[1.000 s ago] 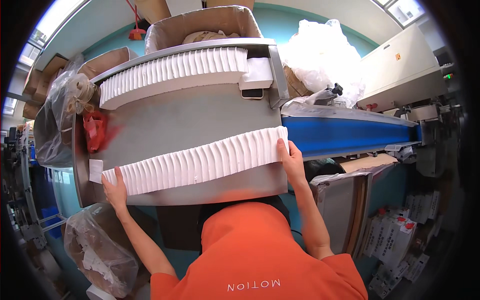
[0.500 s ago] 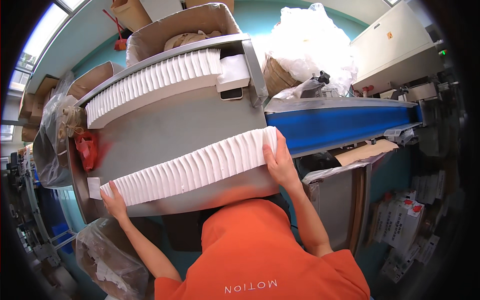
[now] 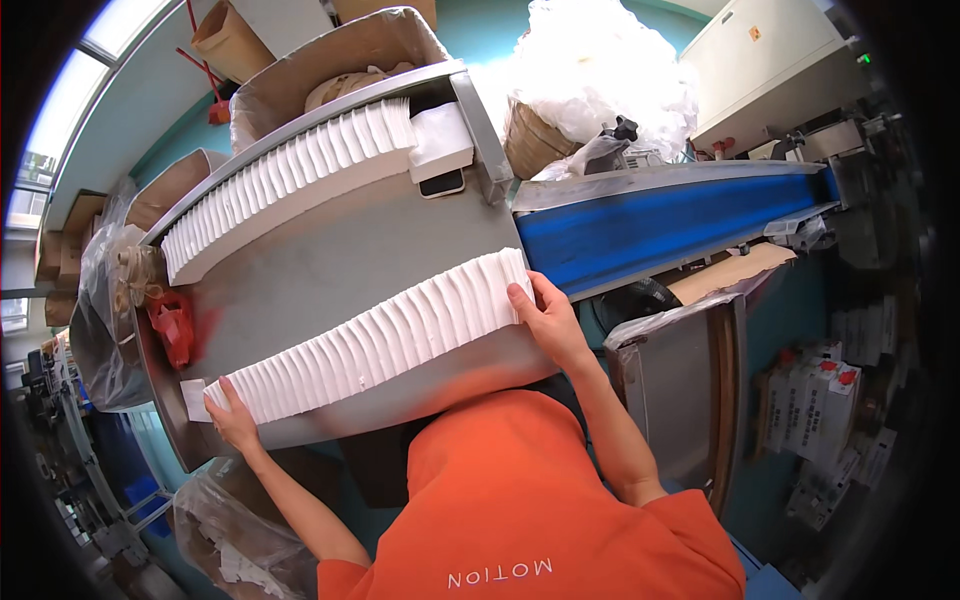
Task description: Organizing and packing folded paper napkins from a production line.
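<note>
A long, slightly curved row of white folded paper tissues [image 3: 370, 340] lies across the near part of a grey metal table [image 3: 340, 240]. My left hand [image 3: 233, 418] holds the row's left end, thumb on top. At the right end, my right hand [image 3: 545, 315] presses with its thumb on the near face and its fingers round the end. Beside my left hand sits a small white block [image 3: 195, 400]. A second row of white folded tissues [image 3: 290, 185] stands along the table's far edge, with a white paper stack [image 3: 440, 140] at its right end.
A dark phone-like object [image 3: 442, 184] lies by the paper stack. A red plastic bag [image 3: 172, 328] hangs inside the table's left rim. A blue conveyor belt [image 3: 670, 225] runs off to the right. Beyond the far edge stand a lined carton [image 3: 340, 55] and a large clear plastic bag [image 3: 600, 80].
The whole view has turned and shifted slightly. My right hand has slid a little lower on the row's right end; my left hand keeps its hold on the left end.
</note>
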`<state>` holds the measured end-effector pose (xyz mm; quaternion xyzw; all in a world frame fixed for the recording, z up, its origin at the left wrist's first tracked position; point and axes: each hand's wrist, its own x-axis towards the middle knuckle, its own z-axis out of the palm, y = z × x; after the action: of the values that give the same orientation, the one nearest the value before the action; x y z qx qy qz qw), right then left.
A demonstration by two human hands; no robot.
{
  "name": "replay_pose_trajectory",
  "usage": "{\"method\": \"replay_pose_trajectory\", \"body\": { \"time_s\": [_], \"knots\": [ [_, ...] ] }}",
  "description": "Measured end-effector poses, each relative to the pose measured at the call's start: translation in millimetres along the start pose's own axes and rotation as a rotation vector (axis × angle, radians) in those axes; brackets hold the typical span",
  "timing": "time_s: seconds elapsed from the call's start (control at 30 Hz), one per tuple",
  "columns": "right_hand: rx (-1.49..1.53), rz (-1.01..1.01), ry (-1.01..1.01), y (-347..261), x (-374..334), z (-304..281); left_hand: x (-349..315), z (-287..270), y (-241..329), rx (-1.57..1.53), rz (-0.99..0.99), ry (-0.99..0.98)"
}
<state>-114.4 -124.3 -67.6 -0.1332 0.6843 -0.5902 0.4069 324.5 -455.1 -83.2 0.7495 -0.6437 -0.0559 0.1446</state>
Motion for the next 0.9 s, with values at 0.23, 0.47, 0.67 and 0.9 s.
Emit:
{"method": "replay_pose_trajectory", "body": {
  "time_s": [0.23, 0.47, 0.67, 0.9],
  "knots": [
    [0.024, 0.001, -0.003, 1, 5, -9, 0, -3, 10, -0.038, 0.023, -0.020],
    [0.082, 0.053, 0.070, 7, 24, -15, 1, -2, 6, -0.033, 0.050, 0.012],
    [0.111, 0.136, -0.030, 14, 7, -23, -2, -1, 11, -0.057, 0.045, 0.017],
    [0.551, 0.291, 0.220, 18, 26, -45, 8, 8, 3, -0.047, 0.063, 0.019]
  ]
}}
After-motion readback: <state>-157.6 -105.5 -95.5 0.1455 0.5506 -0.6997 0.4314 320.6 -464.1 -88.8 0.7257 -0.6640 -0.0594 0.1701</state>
